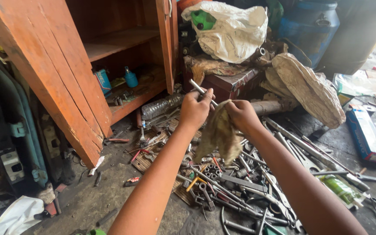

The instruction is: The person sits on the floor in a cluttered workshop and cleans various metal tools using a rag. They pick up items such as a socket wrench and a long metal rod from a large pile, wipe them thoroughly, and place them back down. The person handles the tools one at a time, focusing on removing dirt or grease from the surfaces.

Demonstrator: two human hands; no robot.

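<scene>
A slim metal rod (200, 91) sits just above the centre of the frame, its long axis slanting from upper left down to lower right; the free end points toward the upper left, the lower end disappears behind a dirty tan rag (218, 132). The left hand (195, 109) is closed around the rod, fingers curled tight. The right hand (241, 114) pinches the top of the rag, which hangs limp below both hands and touches the rod where the two hands meet.

Under the hands a heap of spanners and other metal tools (249, 182) covers the concrete floor across the lower centre and right; their number cannot be counted. One clear plastic bottle (161, 105) lies on its side left of centre. One long blue carton with a red end (366, 135) lies flat at the right edge. In the orange wooden cabinet (57, 74) at upper left stand one small blue box (103, 81) and one small blue bottle (131, 78). One white sack with a green patch (229, 30) sits at top centre, one blue drum (310, 30) at upper right
</scene>
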